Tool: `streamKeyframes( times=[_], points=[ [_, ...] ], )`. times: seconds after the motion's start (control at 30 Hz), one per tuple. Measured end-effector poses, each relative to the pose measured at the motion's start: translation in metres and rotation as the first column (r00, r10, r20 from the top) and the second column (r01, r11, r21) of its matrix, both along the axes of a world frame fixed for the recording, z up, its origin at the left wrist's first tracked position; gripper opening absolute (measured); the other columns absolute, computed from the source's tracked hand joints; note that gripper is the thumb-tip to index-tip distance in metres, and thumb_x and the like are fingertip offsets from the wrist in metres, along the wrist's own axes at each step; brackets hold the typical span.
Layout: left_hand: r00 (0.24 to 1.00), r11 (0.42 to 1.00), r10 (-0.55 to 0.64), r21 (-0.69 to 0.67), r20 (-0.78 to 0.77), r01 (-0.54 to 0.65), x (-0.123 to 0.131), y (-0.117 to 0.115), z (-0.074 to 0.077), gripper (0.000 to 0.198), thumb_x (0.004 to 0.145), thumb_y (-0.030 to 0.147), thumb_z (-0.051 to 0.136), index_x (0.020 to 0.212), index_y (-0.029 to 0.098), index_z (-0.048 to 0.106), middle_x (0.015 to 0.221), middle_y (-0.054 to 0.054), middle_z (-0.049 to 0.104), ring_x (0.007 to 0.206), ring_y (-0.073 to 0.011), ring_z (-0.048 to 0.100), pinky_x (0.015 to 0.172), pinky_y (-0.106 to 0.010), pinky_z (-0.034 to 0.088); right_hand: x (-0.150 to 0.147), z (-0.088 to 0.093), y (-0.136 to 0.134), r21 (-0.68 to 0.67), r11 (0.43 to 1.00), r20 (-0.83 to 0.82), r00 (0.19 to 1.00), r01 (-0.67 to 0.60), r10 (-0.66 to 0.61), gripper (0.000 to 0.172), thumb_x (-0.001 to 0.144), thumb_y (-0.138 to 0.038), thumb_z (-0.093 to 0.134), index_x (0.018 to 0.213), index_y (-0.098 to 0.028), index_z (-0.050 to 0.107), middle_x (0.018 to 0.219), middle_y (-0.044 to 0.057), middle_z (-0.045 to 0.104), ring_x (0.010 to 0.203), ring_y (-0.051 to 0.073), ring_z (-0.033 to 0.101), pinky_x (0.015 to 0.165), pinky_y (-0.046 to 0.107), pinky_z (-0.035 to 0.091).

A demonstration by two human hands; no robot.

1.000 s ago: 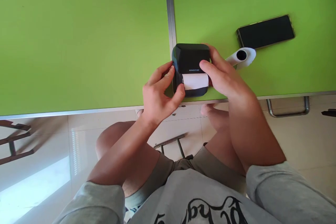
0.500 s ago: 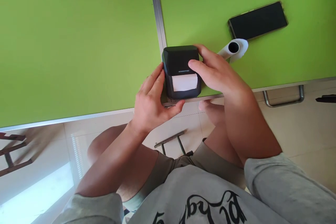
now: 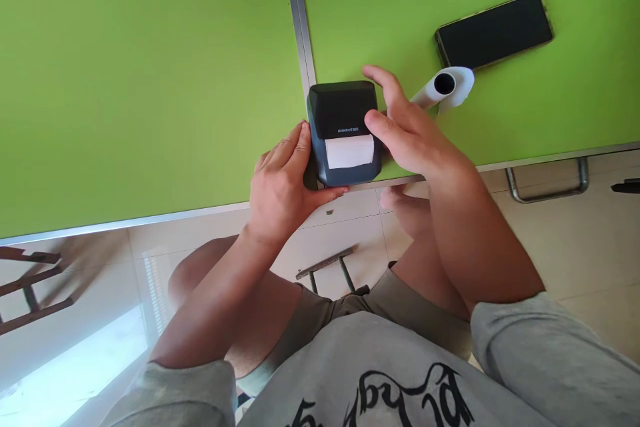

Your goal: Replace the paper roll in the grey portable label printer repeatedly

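Observation:
A dark label printer (image 3: 345, 103) lies near the front edge of the green table, with a white strip of paper (image 3: 350, 152) showing in its front slot. My left hand (image 3: 283, 180) grips the printer's left side with its fingers, its thumb along the near edge. At the right side is my right hand (image 3: 407, 123), its index finger stretched out past the printer's far corner and its thumb at the right edge of the lid. Its other fingers are partly hidden beneath the hand.
Beyond my right hand lies a white paper roll (image 3: 430, 92) with a loose end. A black phone (image 3: 495, 31) lies behind the roll. A metal strip (image 3: 297, 7) divides the green table top (image 3: 150, 80). Below the table edge are my legs and a metal handle-like bar (image 3: 550, 197).
My right index finger has lifted off the printer's far right corner and stretched outward. The thumb has slid slightly right on the lid. My left hand stays at the printer's left side.

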State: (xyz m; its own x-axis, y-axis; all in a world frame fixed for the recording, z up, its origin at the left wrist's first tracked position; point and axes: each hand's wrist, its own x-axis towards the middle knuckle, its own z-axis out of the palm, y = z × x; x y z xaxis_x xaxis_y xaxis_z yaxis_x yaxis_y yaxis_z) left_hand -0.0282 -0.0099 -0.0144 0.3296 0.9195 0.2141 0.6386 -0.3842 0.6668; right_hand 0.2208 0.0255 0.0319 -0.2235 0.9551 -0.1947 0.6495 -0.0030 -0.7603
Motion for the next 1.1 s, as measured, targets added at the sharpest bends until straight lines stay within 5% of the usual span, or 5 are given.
streamKeyframes(
  times=[0.4, 0.57, 0.8, 0.9, 1.1],
  points=[
    [0.999, 1.000, -0.023, -0.002, -0.041, 0.023, 0.005, 0.003, 0.004, 0.088, 0.070, 0.085, 0.079, 0.140, 0.033, 0.068, 0.156, -0.011, 0.063, 0.129, -0.0429, 0.069, 0.111, -0.056, 0.054, 0.005, 0.001, 0.002, -0.097, 0.994, -0.118, 0.992, -0.055, 0.043, 0.092, 0.092, -0.084, 0.045, 0.166, -0.032, 0.025, 0.076, -0.003, 0.059, 0.065, 0.019, 0.058, 0.073, 0.041, 0.055],
    [0.993, 0.998, -0.030, -0.050, 0.110, 0.036, -0.005, 0.003, 0.008, 0.095, 0.074, 0.086, 0.075, 0.145, 0.025, 0.065, 0.159, -0.013, 0.060, 0.144, -0.0429, 0.059, 0.121, -0.056, 0.049, 0.006, 0.001, 0.000, -0.086, 0.996, -0.119, 0.993, -0.030, 0.019, 0.092, 0.093, -0.084, 0.046, 0.166, -0.030, 0.030, 0.076, -0.003, 0.057, 0.066, 0.019, 0.060, 0.072, 0.044, 0.059],
    [0.770, 0.949, 0.162, -0.312, 0.616, 0.050, -0.011, 0.010, 0.024, 0.089, 0.096, 0.089, 0.013, 0.140, 0.032, 0.065, 0.160, -0.004, 0.059, 0.154, -0.0326, 0.050, 0.124, -0.047, 0.047, 0.008, -0.006, 0.000, -0.049, 0.999, -0.124, 0.992, 0.001, -0.007, 0.086, 0.094, -0.085, 0.045, 0.163, -0.034, 0.038, 0.070, -0.004, 0.055, 0.059, 0.017, 0.062, 0.059, 0.036, 0.058],
    [0.712, 0.915, 0.183, -0.383, 0.678, 0.130, -0.016, 0.017, 0.032, 0.093, 0.093, 0.093, 0.014, 0.134, 0.030, 0.069, 0.159, -0.005, 0.061, 0.155, -0.0343, 0.047, 0.123, -0.048, 0.049, 0.006, -0.003, 0.000, -0.080, 0.997, -0.158, 0.987, 0.015, -0.028, 0.100, 0.086, -0.094, 0.044, 0.163, -0.030, 0.039, 0.070, -0.002, 0.056, 0.059, 0.017, 0.059, 0.050, 0.031, 0.051],
    [0.683, 0.906, 0.204, -0.399, 0.701, 0.139, -0.022, 0.022, 0.031, 0.088, 0.093, 0.091, 0.022, 0.127, 0.028, 0.073, 0.153, -0.009, 0.065, 0.153, -0.0352, 0.051, 0.118, -0.048, 0.054, 0.007, -0.005, -0.001, -0.064, 0.998, -0.134, 0.991, 0.024, -0.032, 0.094, 0.088, -0.094, 0.041, 0.160, -0.035, 0.042, 0.069, -0.003, 0.056, 0.061, 0.017, 0.062, 0.054, 0.032, 0.050]
  ],
)
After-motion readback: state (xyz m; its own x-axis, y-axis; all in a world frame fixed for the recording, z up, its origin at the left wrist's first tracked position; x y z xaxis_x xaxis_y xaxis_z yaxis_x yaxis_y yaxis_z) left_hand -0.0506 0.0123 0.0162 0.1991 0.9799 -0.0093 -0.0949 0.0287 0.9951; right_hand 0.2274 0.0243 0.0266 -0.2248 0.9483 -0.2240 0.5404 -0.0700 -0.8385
